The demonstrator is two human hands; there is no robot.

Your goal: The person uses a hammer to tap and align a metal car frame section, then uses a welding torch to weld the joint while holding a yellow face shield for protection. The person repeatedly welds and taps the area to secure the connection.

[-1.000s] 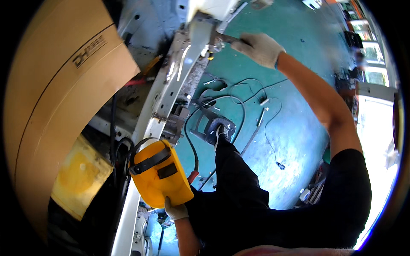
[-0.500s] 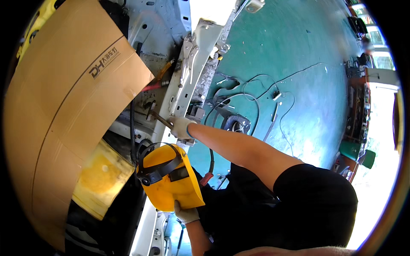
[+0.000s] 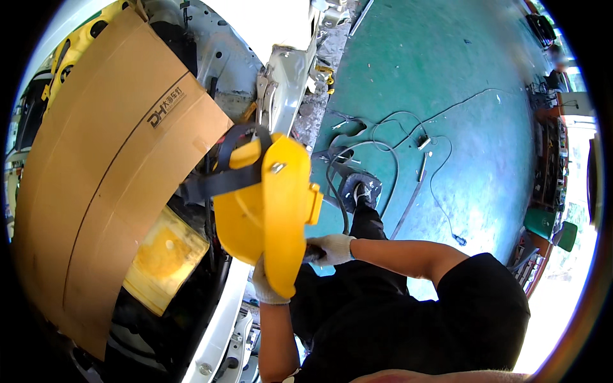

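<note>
A yellow welding mask point(image 3: 287, 210) with a black headband point(image 3: 223, 182) hangs side-on over the edge of the car body. My gloved left hand point(image 3: 268, 286) is closed on its lower edge, the fingers partly hidden behind the shell. Just right of the mask's lower part, my gloved right hand point(image 3: 332, 249) is closed round a dark, short piece point(image 3: 313, 253). The mask hides the far end of that piece, so its kind does not show.
Brown cardboard point(image 3: 121, 172) covers much of the car's engine bay, beside a stained yellow block point(image 3: 167, 260). Pale body rails point(image 3: 281, 76) run along its right side. Cables point(image 3: 397, 153) loop over the green floor point(image 3: 415, 70), near my shoe point(image 3: 363, 191).
My left hand has raised and turned the mask from inside-up to side-on. The right hand has drawn back from the rail, where it held a hammer, to beside the mask.
</note>
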